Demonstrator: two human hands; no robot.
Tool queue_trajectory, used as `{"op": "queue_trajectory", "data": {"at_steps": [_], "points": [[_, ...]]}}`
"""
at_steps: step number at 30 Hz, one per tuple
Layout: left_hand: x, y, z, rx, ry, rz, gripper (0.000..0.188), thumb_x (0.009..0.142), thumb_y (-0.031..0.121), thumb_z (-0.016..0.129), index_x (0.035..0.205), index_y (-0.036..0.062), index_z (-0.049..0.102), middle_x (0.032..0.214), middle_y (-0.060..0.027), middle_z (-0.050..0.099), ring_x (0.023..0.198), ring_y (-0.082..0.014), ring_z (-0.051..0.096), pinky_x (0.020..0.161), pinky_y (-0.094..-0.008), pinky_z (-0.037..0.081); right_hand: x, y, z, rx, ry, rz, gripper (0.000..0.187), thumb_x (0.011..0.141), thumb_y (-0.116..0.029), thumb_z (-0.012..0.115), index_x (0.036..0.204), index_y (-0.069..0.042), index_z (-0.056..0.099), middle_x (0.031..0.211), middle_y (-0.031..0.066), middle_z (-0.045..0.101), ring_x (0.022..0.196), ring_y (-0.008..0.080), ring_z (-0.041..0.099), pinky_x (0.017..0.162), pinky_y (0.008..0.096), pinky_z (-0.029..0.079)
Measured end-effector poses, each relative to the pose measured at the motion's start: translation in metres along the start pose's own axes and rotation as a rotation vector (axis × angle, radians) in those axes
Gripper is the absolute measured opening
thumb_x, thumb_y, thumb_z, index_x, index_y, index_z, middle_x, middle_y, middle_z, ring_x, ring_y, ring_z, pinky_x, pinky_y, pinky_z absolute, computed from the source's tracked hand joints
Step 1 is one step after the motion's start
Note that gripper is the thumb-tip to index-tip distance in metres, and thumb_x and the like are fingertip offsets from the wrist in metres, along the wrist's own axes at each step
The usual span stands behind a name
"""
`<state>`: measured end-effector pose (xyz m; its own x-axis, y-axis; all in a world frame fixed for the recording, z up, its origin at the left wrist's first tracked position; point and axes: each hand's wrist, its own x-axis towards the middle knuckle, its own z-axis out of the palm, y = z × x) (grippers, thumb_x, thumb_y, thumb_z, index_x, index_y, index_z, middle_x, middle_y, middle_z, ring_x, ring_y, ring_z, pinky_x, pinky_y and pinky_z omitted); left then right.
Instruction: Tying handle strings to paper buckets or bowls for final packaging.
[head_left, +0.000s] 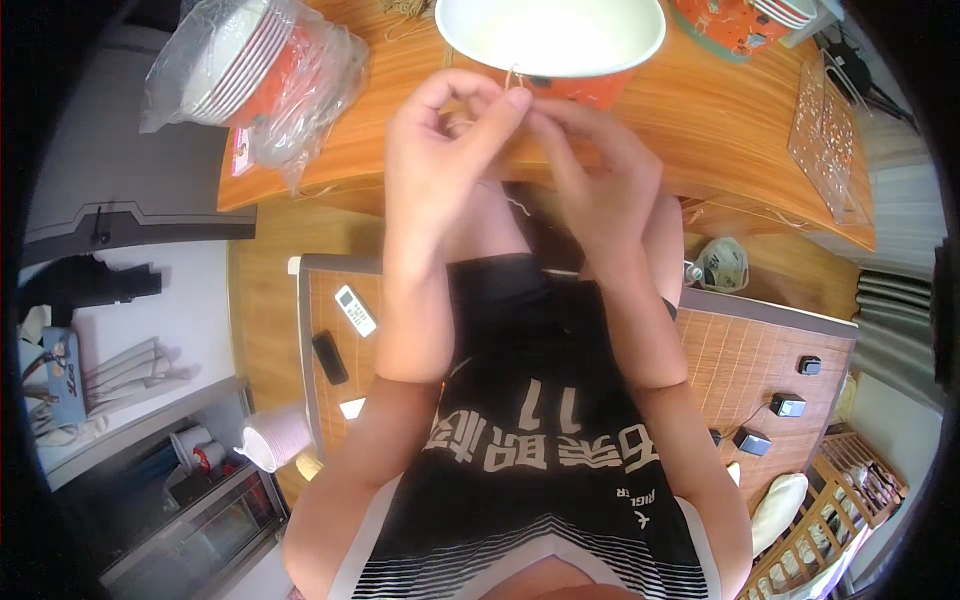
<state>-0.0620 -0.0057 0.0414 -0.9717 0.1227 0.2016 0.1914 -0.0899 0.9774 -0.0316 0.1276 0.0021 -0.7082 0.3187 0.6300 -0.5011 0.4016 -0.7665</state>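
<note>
Head: string (514, 76) near bowl (602, 90), bagged bowls (240, 80)

Gloss, crinkle and matt fibre
On my remote feed I see a glossy wood-grain desk (715, 125), a crinkled clear plastic bag (318, 105), a smooth, shiny bucket (550, 38), matt string (514, 73).

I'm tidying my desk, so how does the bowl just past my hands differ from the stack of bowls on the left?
The bowl shows a single rim, while the stack of bowls shows several nested rims. The bowl is uncovered, whereas the stack sits in a clear plastic bag. Both have white rims and orange-red outsides, and both are on the wooden desk.
</note>
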Motion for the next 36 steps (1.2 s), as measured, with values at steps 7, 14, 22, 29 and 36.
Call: {"op": "queue_trajectory", "data": {"at_steps": [7,14,22,29,36], "points": [[0.001,-0.004,-0.007,0.073,-0.063,0.095,0.011,0.091,0.002,0.076,0.098,0.0039,0.068,0.091,0.0037,0.068,0.065,0.0039,0.045,0.055,-0.0144,0.031,0.004,-0.009,-0.001,-0.024,0.053,0.031,0.014,0.085,-0.007,0.078,0.099,-0.008,0.076,0.091,0.0061,0.076,0.079,0.0204,0.071,0.070,0.0306,0.055],[-0.004,0.005,-0.007,0.428,0.062,0.185,0.012,0.088,0.009,0.077,0.099,0.0049,0.078,0.081,0.0027,0.070,0.061,-0.0005,0.049,0.053,-0.0195,0.037,0.021,-0.006,-0.012,-0.316,0.044,-0.376,0.021,0.075,-0.004,0.077,0.093,-0.014,0.075,0.089,-0.0022,0.074,0.075,0.0188,0.064,0.067,0.0322,0.048],[-0.003,0.003,-0.004,0.553,0.096,0.384,0.014,0.086,0.007,0.078,0.100,0.0046,0.078,0.080,-0.0012,0.068,0.063,-0.0072,0.051,0.056,-0.0224,0.038,0.050,-0.010,-0.021,-0.377,-0.112,-0.572,0.017,0.080,-0.009,0.077,0.096,-0.016,0.075,0.085,-0.0043,0.072,0.081,0.0179,0.063,0.075,0.0317,0.044],[-0.004,0.002,-0.001,0.524,0.131,0.436,0.013,0.086,0.003,0.078,0.099,0.0039,0.079,0.069,0.0068,0.060,0.058,-0.0003,0.037,0.051,-0.0201,0.027,0.053,-0.004,-0.023,-0.314,-0.123,-0.486,0.014,0.081,-0.016,0.079,0.095,-0.018,0.077,0.085,-0.0065,0.071,0.083,0.0175,0.061,0.077,0.0338,0.041],[-0.005,0.003,0.000,0.507,0.128,0.457,0.013,0.086,0.002,0.078,0.099,0.0036,0.079,0.068,0.0070,0.058,0.058,-0.0002,0.037,0.051,-0.0199,0.027,0.059,-0.017,-0.030,-0.376,-0.173,-0.577,0.012,0.080,-0.007,0.077,0.092,-0.012,0.075,0.095,0.0006,0.072,0.090,0.0220,0.064,0.083,0.0348,0.047]]}}
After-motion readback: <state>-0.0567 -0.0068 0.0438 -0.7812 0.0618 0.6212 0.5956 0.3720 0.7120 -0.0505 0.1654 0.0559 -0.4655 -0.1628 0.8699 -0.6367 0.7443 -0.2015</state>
